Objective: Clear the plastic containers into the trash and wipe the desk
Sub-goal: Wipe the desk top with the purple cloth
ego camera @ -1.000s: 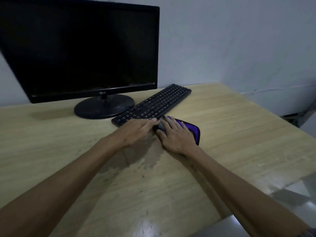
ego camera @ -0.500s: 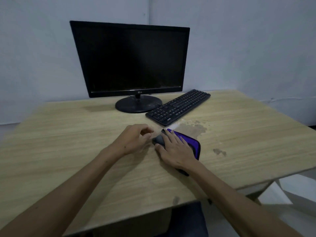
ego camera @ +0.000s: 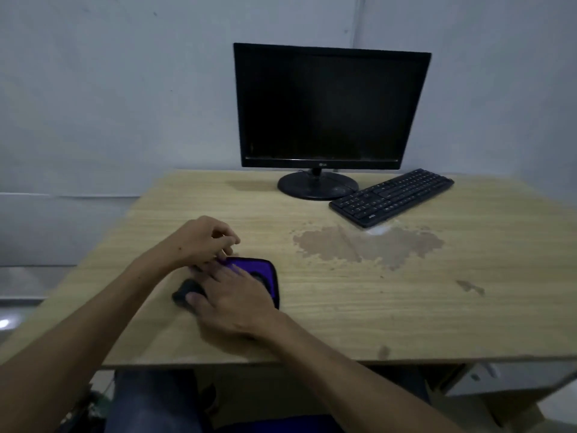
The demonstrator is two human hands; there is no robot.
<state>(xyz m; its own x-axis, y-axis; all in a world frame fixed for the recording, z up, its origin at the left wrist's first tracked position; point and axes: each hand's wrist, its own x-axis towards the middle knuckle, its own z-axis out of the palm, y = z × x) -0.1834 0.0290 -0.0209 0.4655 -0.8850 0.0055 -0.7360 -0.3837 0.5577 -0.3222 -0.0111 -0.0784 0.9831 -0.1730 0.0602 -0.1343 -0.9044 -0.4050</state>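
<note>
A wooden desk (ego camera: 343,310) fills the middle of the frame, seen from above and in front, in dim light. Two bare hands are stretched over its lower left part. The right hand (ego camera: 232,303) is laid flat, fingers spread, on a purple mouse pad with a black edge (ego camera: 269,273); its thumb rests against a dark mouse (ego camera: 184,292) just left of the pad. Whether the mouse is actually gripped cannot be told. The left hand (ego camera: 204,240) is held just above and left of the pad's far corner, fingers curled loosely inward with thumb and fingertips close together; whether the pad's corner is pinched cannot be told. One dark stain or damp patch (ego camera: 368,246) is spread over the desk to the right of the hands, well apart from them, with smaller marks lower right. One black monitor (ego camera: 331,107), screen dark, is stood at the upper centre on a round base. One black keyboard (ego camera: 392,196) is laid at an angle just right of that base. A pale wall (ego camera: 125,89) is seen behind.
</note>
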